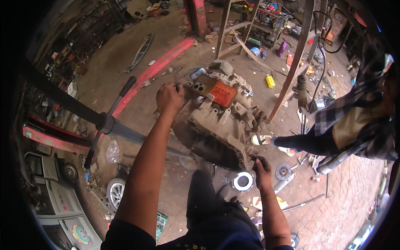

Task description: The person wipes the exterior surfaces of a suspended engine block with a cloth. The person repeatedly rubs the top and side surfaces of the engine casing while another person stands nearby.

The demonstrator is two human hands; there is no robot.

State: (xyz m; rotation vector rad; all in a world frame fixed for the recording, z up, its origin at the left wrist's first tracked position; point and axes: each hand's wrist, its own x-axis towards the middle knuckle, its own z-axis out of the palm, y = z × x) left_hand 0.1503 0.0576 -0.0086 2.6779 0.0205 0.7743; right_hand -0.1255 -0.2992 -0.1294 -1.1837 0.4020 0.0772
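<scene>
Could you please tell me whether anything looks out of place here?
Perhaps the bright orange panel on the dusty gearbox: its colour clashes with the dull metal. A crumpled plastic bag also lies on the floor like litter.

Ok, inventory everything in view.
gearbox housing: 1, grey, centre
flat case: 1, orange-red, atop the housing
yellow bottle: 1, yellow, right of housing
purple bottle: 1, purple, upper right
ringed part: 1, white, lower centre floor
slotted disc: 1, dark, lower right floor
loose wheel: 1, silver, lower left
van: 1, whitish, left
red post: 1, red, top centre
pole: 1, grey, left
co-worker: 1, checked shirt, right
clutter: uncounted, mixed, mostly upper right
left hand: 1, bare, housing's upper left
right hand: 1, bare, housing's lower right
</scene>
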